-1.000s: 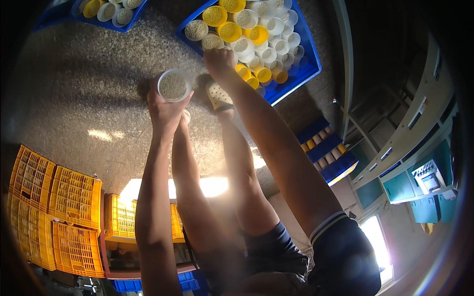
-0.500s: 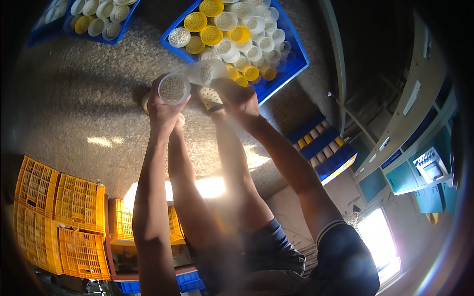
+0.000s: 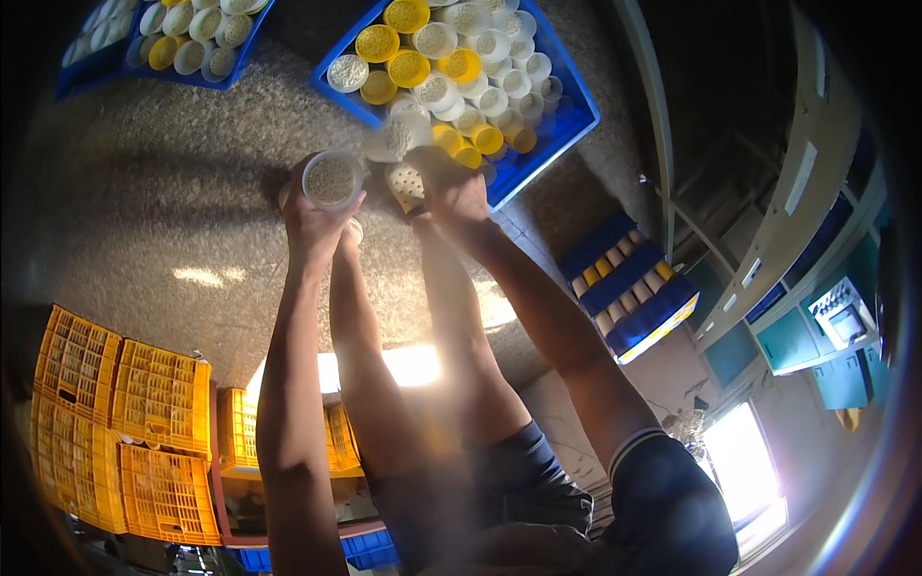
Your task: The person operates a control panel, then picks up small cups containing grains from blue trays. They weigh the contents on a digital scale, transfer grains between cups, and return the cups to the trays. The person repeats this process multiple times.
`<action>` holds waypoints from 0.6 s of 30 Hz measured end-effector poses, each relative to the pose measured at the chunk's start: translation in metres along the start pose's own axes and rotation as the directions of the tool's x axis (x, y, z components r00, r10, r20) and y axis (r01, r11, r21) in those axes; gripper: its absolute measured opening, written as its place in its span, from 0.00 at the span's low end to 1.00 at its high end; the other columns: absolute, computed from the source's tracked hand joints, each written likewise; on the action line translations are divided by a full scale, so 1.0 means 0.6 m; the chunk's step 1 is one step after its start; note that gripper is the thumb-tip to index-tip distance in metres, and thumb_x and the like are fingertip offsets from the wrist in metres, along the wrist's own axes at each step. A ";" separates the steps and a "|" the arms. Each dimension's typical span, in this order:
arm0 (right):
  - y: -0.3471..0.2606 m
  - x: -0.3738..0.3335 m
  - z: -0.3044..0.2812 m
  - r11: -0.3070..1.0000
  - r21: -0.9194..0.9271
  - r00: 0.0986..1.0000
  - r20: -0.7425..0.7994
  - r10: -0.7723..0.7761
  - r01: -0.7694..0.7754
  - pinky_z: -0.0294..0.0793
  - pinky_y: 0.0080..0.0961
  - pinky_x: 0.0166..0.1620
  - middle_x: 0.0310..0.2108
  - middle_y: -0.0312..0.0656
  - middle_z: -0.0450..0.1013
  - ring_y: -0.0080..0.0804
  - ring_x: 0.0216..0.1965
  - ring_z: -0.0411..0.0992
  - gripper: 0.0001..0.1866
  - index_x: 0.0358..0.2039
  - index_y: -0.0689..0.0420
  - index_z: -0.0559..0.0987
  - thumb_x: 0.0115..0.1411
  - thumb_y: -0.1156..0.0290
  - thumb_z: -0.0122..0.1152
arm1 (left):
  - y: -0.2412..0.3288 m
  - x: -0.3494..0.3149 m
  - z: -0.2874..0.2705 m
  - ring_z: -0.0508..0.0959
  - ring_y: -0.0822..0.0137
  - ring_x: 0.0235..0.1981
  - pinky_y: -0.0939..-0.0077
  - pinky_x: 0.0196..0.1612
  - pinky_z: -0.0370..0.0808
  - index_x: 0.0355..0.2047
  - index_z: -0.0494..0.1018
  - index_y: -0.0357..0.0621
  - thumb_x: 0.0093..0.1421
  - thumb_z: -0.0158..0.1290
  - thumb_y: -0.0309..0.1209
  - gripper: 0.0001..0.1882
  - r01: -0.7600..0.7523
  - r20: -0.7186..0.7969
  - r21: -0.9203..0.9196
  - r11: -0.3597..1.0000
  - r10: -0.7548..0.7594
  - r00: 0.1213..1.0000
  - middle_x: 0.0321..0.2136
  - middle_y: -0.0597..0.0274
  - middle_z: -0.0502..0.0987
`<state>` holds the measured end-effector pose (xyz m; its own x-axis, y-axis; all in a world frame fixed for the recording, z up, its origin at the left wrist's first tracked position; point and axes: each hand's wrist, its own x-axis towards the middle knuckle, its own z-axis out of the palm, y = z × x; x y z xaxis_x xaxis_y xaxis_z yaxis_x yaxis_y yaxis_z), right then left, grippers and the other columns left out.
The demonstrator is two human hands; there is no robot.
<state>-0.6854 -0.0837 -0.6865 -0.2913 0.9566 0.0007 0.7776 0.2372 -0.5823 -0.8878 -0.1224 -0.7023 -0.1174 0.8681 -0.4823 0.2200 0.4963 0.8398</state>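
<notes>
My left hand is wrapped round a translucent white cup, its open top facing up and pale granules showing inside. Just right of it, my right hand grips a second translucent cup, which is hazy and also has pale granules in it. The two cups are close together but apart. Beyond my right hand stands a blue crate packed with white and yellow cups, several showing the same granules. The fingers of my right hand are partly in shadow.
More blue crates of cups stand at the far left. Orange slatted crates are stacked at the lower left. At the right is a stack of blue trays holding cups. My sandalled foot is on the rough floor below the cups.
Both hands have shifted slightly left in the picture, still holding their cups. The right-hand cup has tilted a little, and the view has moved slightly.
</notes>
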 end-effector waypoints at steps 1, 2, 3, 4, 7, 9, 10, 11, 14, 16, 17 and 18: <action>0.003 0.001 0.014 0.998 0.010 0.998 0.017 0.067 -0.067 0.79 0.31 0.28 0.33 0.40 0.77 0.40 0.27 0.78 0.11 0.36 0.53 0.80 0.50 0.79 0.62 | -0.003 -0.003 -0.002 0.76 0.62 0.49 0.66 0.52 0.75 0.54 0.68 0.42 0.45 0.72 0.26 0.35 -0.006 -0.021 -0.019 1.000 0.006 1.000 0.48 0.56 0.74; 0.009 0.006 0.029 0.991 0.038 0.992 0.002 0.126 -0.126 0.78 0.33 0.29 0.33 0.42 0.77 0.42 0.28 0.78 0.11 0.37 0.54 0.80 0.51 0.78 0.62 | -0.007 -0.004 -0.003 0.77 0.61 0.48 0.66 0.51 0.76 0.52 0.70 0.41 0.43 0.72 0.24 0.34 0.007 -0.045 -0.051 0.999 -0.009 0.999 0.47 0.56 0.76; 0.016 0.011 0.044 0.986 0.047 0.987 -0.028 0.161 -0.160 0.78 0.35 0.30 0.32 0.44 0.77 0.45 0.28 0.78 0.11 0.37 0.54 0.80 0.52 0.78 0.62 | -0.011 -0.004 -0.005 0.79 0.60 0.47 0.66 0.50 0.77 0.50 0.72 0.40 0.42 0.72 0.22 0.33 0.022 -0.065 -0.083 0.996 -0.028 0.997 0.45 0.55 0.78; 0.022 0.016 0.058 0.949 0.183 0.961 -0.055 0.269 -0.256 0.77 0.39 0.31 0.31 0.47 0.76 0.50 0.30 0.77 0.09 0.37 0.55 0.79 0.55 0.77 0.62 | -0.015 -0.005 -0.007 0.79 0.60 0.47 0.66 0.50 0.77 0.50 0.72 0.40 0.42 0.72 0.22 0.33 0.009 -0.070 -0.079 0.997 -0.015 0.997 0.45 0.55 0.78; 0.049 0.036 0.094 0.960 0.084 0.964 -0.003 0.267 -0.266 0.78 0.37 0.36 0.33 0.46 0.78 0.48 0.33 0.78 0.07 0.37 0.56 0.80 0.58 0.77 0.59 | -0.025 -0.007 -0.012 0.79 0.59 0.46 0.65 0.49 0.77 0.50 0.72 0.41 0.41 0.72 0.22 0.33 -0.010 -0.086 -0.055 0.998 0.006 0.996 0.44 0.55 0.78; 0.065 0.047 0.114 0.970 -0.052 0.965 0.106 0.240 -0.236 0.77 0.39 0.35 0.33 0.46 0.78 0.48 0.33 0.78 0.07 0.39 0.53 0.80 0.61 0.72 0.57 | -0.030 -0.009 -0.014 0.79 0.58 0.47 0.64 0.49 0.77 0.50 0.72 0.41 0.42 0.72 0.22 0.33 -0.043 -0.104 -0.014 0.999 0.042 0.994 0.44 0.54 0.79; 0.072 0.052 0.125 0.978 -0.093 0.971 0.133 0.198 -0.187 0.77 0.39 0.34 0.33 0.45 0.78 0.47 0.33 0.78 0.08 0.39 0.52 0.80 0.61 0.71 0.56 | -0.032 -0.009 -0.014 0.79 0.58 0.47 0.64 0.50 0.77 0.50 0.72 0.41 0.42 0.72 0.22 0.33 -0.017 -0.108 -0.018 1.000 0.014 0.994 0.44 0.54 0.78; 0.080 0.055 0.134 0.970 -0.161 0.957 0.200 0.210 -0.179 0.77 0.39 0.34 0.33 0.44 0.78 0.47 0.33 0.78 0.08 0.40 0.51 0.80 0.61 0.70 0.56 | -0.034 -0.009 -0.013 0.79 0.57 0.47 0.64 0.50 0.76 0.50 0.72 0.41 0.42 0.72 0.22 0.33 -0.014 -0.119 -0.013 1.000 0.013 0.993 0.45 0.54 0.78; 0.098 0.060 0.164 0.960 -0.269 0.929 0.330 0.165 -0.075 0.77 0.39 0.33 0.33 0.41 0.78 0.45 0.32 0.78 0.09 0.40 0.49 0.81 0.61 0.69 0.54 | -0.042 -0.008 -0.012 0.78 0.56 0.48 0.64 0.51 0.76 0.51 0.72 0.42 0.42 0.72 0.23 0.34 0.003 -0.133 -0.039 0.999 -0.008 0.991 0.46 0.54 0.78; 0.109 0.062 0.181 0.937 -0.346 0.913 0.366 0.179 -0.045 0.77 0.38 0.34 0.34 0.40 0.78 0.43 0.32 0.78 0.09 0.40 0.48 0.81 0.61 0.69 0.54 | -0.049 -0.009 -0.013 0.78 0.56 0.49 0.63 0.52 0.75 0.51 0.72 0.43 0.41 0.72 0.24 0.35 0.027 -0.130 -0.047 0.999 -0.033 0.991 0.47 0.54 0.77; 0.113 0.062 0.189 0.926 -0.376 0.900 0.394 0.184 -0.025 0.77 0.38 0.34 0.34 0.39 0.78 0.42 0.32 0.78 0.10 0.40 0.48 0.81 0.60 0.69 0.54 | -0.053 -0.011 -0.014 0.78 0.56 0.49 0.63 0.53 0.75 0.52 0.71 0.43 0.41 0.72 0.24 0.35 0.044 -0.123 -0.040 0.998 -0.048 0.991 0.47 0.54 0.77; 0.114 0.065 0.195 0.915 -0.402 0.885 0.409 0.220 -0.041 0.78 0.37 0.34 0.36 0.39 0.79 0.41 0.33 0.79 0.10 0.40 0.48 0.81 0.59 0.70 0.55 | -0.057 -0.012 -0.015 0.78 0.55 0.49 0.63 0.53 0.75 0.52 0.71 0.43 0.41 0.72 0.24 0.35 0.060 -0.115 -0.035 0.998 -0.064 0.991 0.47 0.54 0.77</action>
<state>-0.7090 -0.0499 -0.8214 -0.3150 0.8299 -0.4604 0.9474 0.2456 -0.2054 -0.9033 -0.1457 -0.7249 -0.2420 0.8298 -0.5028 0.1789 0.5475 0.8175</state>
